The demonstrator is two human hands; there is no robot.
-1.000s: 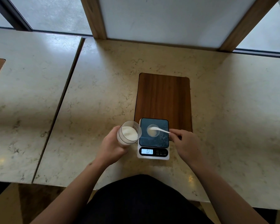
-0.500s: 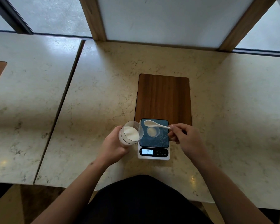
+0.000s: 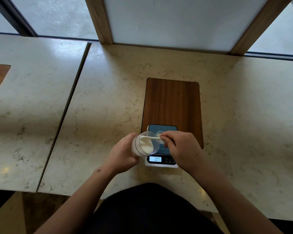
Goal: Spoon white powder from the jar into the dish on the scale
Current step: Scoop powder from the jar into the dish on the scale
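Note:
My left hand (image 3: 123, 152) grips a clear jar (image 3: 145, 144) of white powder, tilted with its mouth toward the right, just left of the scale (image 3: 161, 160). My right hand (image 3: 181, 147) pinches the handle of a white spoon (image 3: 150, 137), whose bowl is inside the jar's mouth on the powder. The small clear dish (image 3: 159, 133) sits on the scale's dark platform, mostly hidden behind my right fingers and the jar's rim. The scale's lit display reads 00.9.
The scale stands at the near end of a dark wooden inlay (image 3: 172, 102) in the marble counter (image 3: 108, 107). A seam (image 3: 66, 112) divides off a second counter slab on the left. Wooden posts and a white panel (image 3: 172, 21) close the far side.
My right hand carried the spoon from over the dish leftward into the jar's mouth. My left hand tilted the jar further toward the spoon. The display rose to 00.9.

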